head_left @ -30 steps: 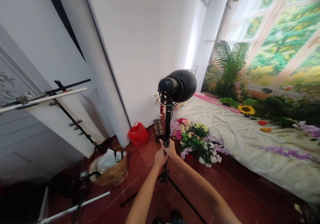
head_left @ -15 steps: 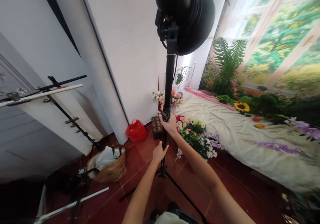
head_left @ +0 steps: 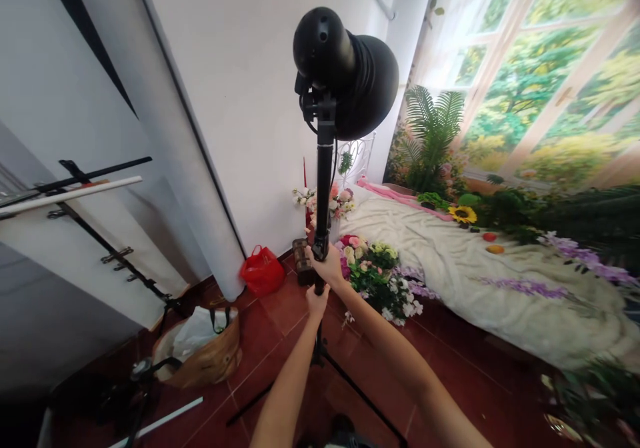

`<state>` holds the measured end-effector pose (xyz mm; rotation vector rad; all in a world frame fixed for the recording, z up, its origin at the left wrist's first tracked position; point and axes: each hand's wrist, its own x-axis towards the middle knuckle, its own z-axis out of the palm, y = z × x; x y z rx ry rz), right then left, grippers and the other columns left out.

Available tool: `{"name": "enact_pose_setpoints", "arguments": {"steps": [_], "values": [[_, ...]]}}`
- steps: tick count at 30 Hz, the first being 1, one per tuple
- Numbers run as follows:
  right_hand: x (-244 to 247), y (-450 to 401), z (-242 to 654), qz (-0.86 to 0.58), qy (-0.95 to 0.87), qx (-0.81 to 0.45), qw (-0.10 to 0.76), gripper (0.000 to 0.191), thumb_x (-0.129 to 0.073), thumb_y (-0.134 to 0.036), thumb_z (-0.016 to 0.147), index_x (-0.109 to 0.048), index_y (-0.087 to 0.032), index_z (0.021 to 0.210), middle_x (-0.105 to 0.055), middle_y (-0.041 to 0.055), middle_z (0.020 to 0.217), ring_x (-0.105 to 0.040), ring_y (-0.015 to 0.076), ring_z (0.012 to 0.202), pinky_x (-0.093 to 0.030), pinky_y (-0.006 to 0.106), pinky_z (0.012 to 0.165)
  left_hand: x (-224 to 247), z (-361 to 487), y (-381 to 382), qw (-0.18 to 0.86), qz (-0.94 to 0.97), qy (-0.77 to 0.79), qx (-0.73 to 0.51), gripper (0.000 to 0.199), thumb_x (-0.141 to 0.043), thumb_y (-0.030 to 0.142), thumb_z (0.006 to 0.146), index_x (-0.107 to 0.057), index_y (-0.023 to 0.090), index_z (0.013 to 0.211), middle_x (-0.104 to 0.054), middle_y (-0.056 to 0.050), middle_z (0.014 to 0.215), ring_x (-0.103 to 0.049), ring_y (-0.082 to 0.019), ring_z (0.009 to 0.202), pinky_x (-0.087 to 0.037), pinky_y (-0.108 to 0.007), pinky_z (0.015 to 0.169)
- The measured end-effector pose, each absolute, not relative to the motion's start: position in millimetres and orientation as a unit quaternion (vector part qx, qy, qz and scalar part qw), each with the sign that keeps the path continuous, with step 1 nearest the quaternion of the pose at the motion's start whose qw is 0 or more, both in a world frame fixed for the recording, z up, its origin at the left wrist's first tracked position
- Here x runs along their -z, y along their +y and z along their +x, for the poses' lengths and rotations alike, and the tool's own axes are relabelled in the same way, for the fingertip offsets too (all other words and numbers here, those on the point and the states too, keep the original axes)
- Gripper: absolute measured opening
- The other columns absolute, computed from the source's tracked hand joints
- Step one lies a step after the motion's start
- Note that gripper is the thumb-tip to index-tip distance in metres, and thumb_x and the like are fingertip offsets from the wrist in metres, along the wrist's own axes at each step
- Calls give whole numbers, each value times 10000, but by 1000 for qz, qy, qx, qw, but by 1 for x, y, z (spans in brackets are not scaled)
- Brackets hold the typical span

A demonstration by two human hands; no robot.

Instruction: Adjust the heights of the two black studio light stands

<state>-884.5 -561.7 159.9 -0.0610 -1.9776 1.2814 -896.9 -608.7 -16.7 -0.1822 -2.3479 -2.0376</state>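
A black light stand (head_left: 323,188) rises from the tiled floor in front of me, its tripod legs spread. On top sits a black studio lamp (head_left: 345,78) with a round reflector, tilted to the right. My right hand (head_left: 327,265) is wrapped round the pole at the collar where the sections meet. Just below it, my left hand (head_left: 317,301) is closed round the lower part of the pole. The fingers on the far side of the pole are partly hidden.
A bed with a cream blanket (head_left: 420,241) and scattered flowers stands to the right. Bouquets (head_left: 373,275) lie beside the stand. A red bag (head_left: 263,271), a wicker basket (head_left: 215,355) and a backdrop frame (head_left: 100,241) are on the left. A white bar (head_left: 170,415) lies low at left.
The lamp appears lower and farther left in view. My left hand is now closer under my right hand on the pole. The whole view has shifted to the right.
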Motion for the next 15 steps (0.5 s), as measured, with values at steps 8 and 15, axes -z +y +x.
{"name": "enact_pose_setpoints", "arguments": {"steps": [8,15], "values": [[-168,-531,-878,67,-826,-502,248,348,-672,-468,683,-583,-160,819,-636,9,748,-586,135,662,-475,230,617,29,-899,-598,49,-18,-780,624,234,-533,328,696,-608,134,589,-635,-64,598,-599,-169,576,-459,-241,535],[-84,-465,-863,113,-792,-600,-7,453,-618,-496,754,-549,-174,1065,-632,71,1092,-593,171,1038,-479,324,903,30,-899,-597,52,0,-775,630,256,-551,356,687,-607,123,597,-607,-48,566,-569,-150,538,-419,-217,479]]}}
